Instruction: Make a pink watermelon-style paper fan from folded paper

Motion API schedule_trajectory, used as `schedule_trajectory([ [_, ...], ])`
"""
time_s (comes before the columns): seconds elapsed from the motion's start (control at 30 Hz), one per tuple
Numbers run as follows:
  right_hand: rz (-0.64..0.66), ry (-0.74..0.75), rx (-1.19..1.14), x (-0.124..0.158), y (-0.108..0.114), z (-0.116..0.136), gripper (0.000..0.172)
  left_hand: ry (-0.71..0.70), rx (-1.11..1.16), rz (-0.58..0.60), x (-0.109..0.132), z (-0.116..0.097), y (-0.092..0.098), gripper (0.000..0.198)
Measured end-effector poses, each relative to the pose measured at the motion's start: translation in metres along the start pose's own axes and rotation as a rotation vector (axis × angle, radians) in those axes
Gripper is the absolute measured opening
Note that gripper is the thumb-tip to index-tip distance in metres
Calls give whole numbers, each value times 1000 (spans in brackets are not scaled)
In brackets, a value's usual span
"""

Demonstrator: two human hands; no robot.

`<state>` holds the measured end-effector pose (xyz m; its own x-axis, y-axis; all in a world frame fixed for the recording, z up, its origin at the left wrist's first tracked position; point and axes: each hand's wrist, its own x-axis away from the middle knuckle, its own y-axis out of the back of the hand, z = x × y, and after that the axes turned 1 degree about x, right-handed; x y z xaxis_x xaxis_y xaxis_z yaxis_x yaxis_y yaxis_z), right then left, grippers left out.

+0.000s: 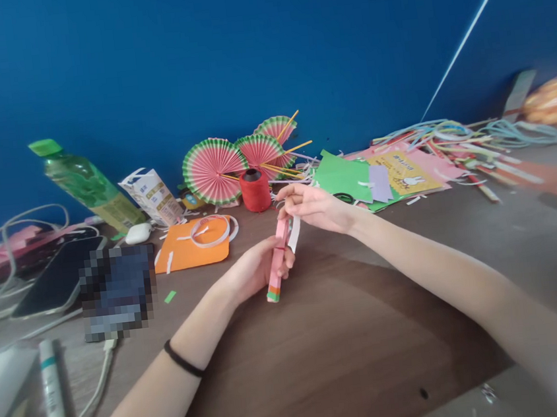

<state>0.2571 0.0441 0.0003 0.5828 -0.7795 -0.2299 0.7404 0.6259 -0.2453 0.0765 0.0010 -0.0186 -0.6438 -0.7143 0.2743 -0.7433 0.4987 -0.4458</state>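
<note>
My left hand (259,263) is closed around a narrow stack of folded pink paper (275,267), held aslant over the table. Orange and green bands mark its lower end, and a thin red line crosses its middle. At the upper end, the fingers of my right hand (315,206) are pinched together. A white strip (294,234) hangs down from those fingers beside the pink paper; whether it is still stuck to the paper I cannot tell. Just beyond stands a spool of red thread (255,192). Pleated pink-and-green paper fans (215,171) on yellow sticks lean behind it.
Orange paper (191,254) with a roll of white tape (210,231) lies left of my hands. Farther left are a green bottle (89,185), a carton (153,198), phones and cables. Green paper sheets (340,179) and several strips lie to the right, against the blue wall (241,46).
</note>
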Motion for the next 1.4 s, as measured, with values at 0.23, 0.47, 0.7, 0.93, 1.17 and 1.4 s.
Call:
schedule_trajectory([
  [0.23,-118,-45,124,0,-1,3,28,-210,59,-247,-4,-5,5,13],
  [0.47,6,-238,674,7,-21,4,30,-376,143,-272,-3,-8,-2,17],
  [0.7,4,-96,965,9,-29,9,15,-347,110,-189,0,-11,-3,28],
  [0.93,13,-164,1197,11,-22,25,12,-416,-7,-222,6,-25,11,30],
  [1.17,47,-172,1204,10,-15,27,13,-370,-44,-81,10,-25,21,52],
  [1.4,140,-220,1199,11,-10,31,17,-404,-148,-147,10,-29,30,32],
])
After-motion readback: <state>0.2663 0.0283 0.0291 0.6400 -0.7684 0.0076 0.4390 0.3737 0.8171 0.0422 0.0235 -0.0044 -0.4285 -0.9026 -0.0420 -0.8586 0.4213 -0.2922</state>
